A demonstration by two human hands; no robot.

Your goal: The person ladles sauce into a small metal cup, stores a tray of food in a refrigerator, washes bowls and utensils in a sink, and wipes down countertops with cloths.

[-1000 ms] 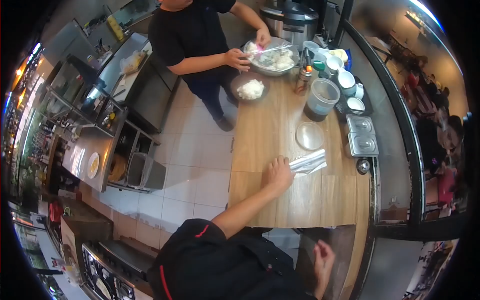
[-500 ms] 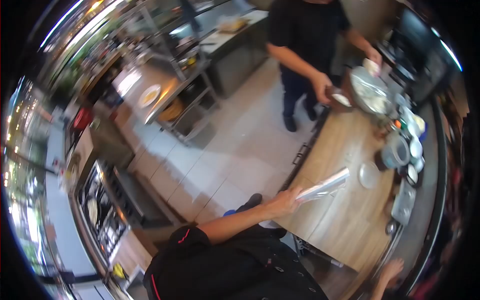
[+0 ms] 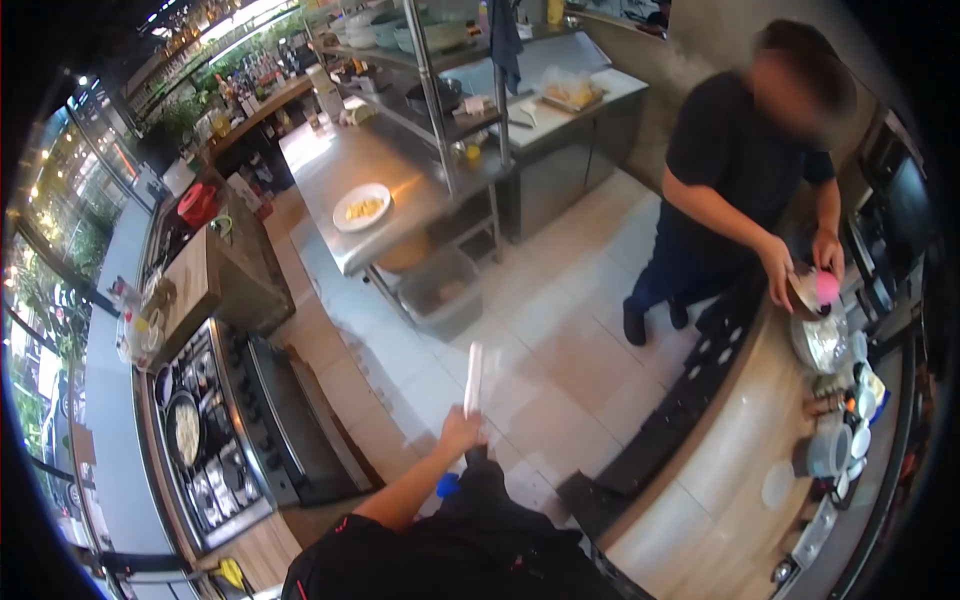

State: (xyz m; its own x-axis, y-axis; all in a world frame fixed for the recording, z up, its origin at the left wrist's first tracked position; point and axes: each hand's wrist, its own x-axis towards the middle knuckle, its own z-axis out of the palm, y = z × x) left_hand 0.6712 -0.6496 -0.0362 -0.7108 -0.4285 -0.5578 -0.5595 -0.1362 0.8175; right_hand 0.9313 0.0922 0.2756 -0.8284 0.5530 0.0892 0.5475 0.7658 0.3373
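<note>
My left hand (image 3: 462,430) is closed around one end of a narrow, pale roll of plastic wrap (image 3: 474,372). The roll points up and away from me over the tiled floor, clear of any surface. My right hand is out of the picture.
To my right, a wooden counter (image 3: 690,500) carries a plastic tub (image 3: 828,446), a round lid (image 3: 779,485) and a film-covered bowl (image 3: 822,342). A co-worker (image 3: 745,150) there handles a small bowl. At left stands a stove with a pan (image 3: 187,430); ahead, a steel table holds a plate (image 3: 362,208).
My view and left hand have swung left, carrying the roll from over the wooden counter to over the floor. My right hand has left the view. The co-worker's hands have come together.
</note>
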